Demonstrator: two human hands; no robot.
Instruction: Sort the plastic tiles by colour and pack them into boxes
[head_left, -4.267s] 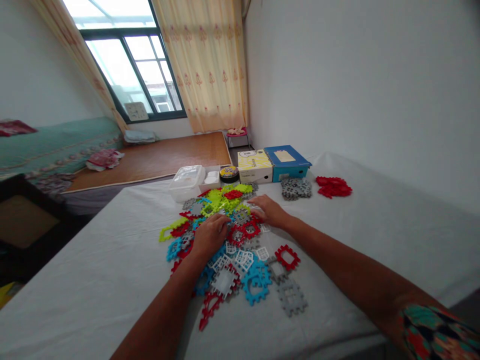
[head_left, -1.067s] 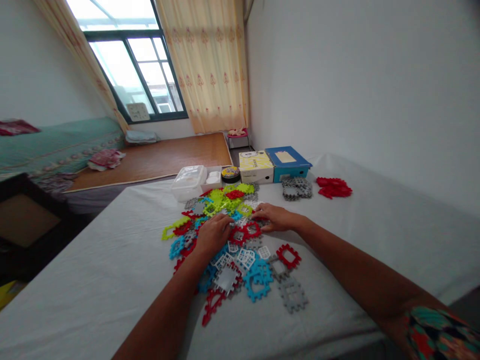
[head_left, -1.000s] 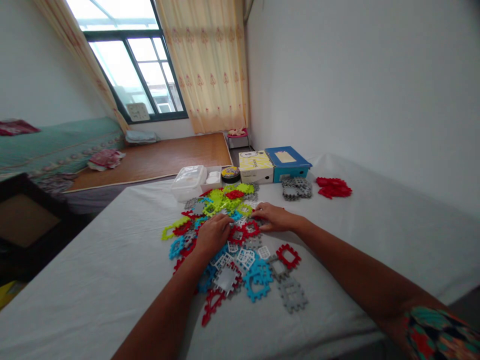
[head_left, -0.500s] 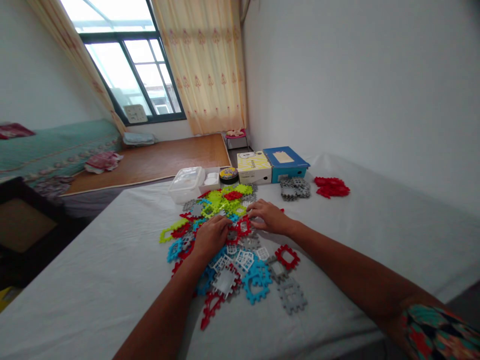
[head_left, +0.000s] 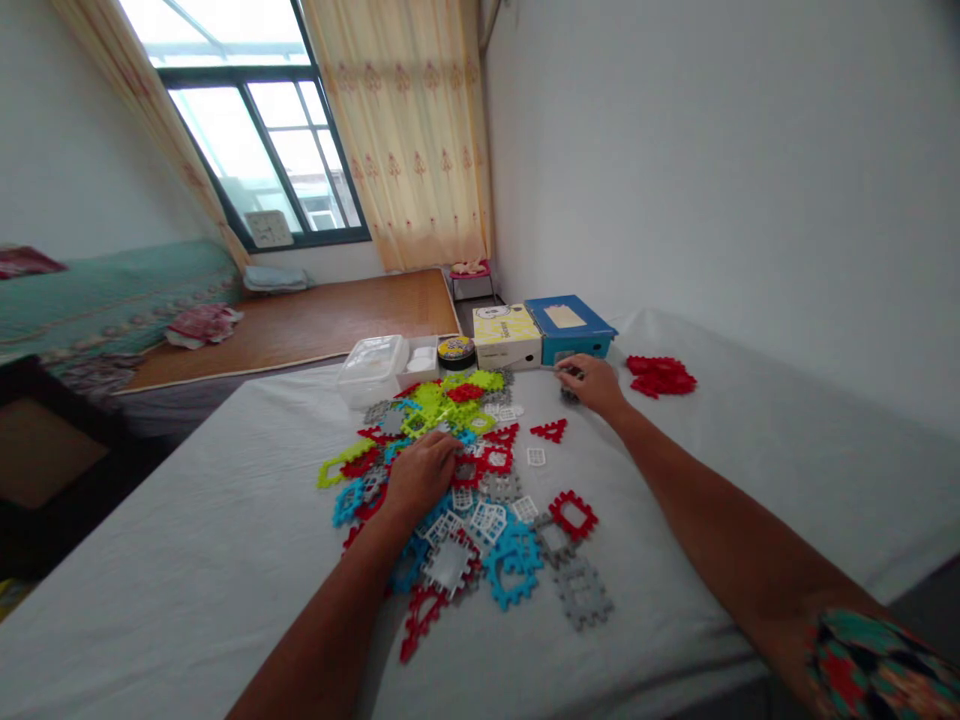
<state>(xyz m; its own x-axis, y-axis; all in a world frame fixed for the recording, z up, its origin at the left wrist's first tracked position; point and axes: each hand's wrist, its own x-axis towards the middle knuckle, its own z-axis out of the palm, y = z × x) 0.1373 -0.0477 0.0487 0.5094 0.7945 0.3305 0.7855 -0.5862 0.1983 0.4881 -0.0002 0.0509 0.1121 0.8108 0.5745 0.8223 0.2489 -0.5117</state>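
Note:
A mixed heap of toothed plastic building tiles covers the middle of the table. My left hand (head_left: 424, 468) rests on it with fingers curled down, beside a red square tile (head_left: 466, 472); what its fingertips pinch, if anything, is hidden. Farther off, my right hand (head_left: 592, 382) is closed over the pile of grey tiles (head_left: 570, 396) in front of the blue box (head_left: 571, 325), with a grey tile (head_left: 562, 369) at its fingertips. Lime green tiles (head_left: 442, 400) lie at the heap's far end, blue tiles (head_left: 514, 560) at its near end.
A pile of red tiles (head_left: 661, 376) lies right of my right hand. Along the back stand a clear plastic container (head_left: 373, 370), a round dark tin (head_left: 456, 352) and a yellow-white box (head_left: 508, 337). A red triangle tile (head_left: 550, 431) and a white lattice piece (head_left: 536, 457) lie right of the heap.
My right hand has moved from the heap's right side up and right to the grey pile. The red triangle tile and white lattice piece are now uncovered. My left hand has barely moved.

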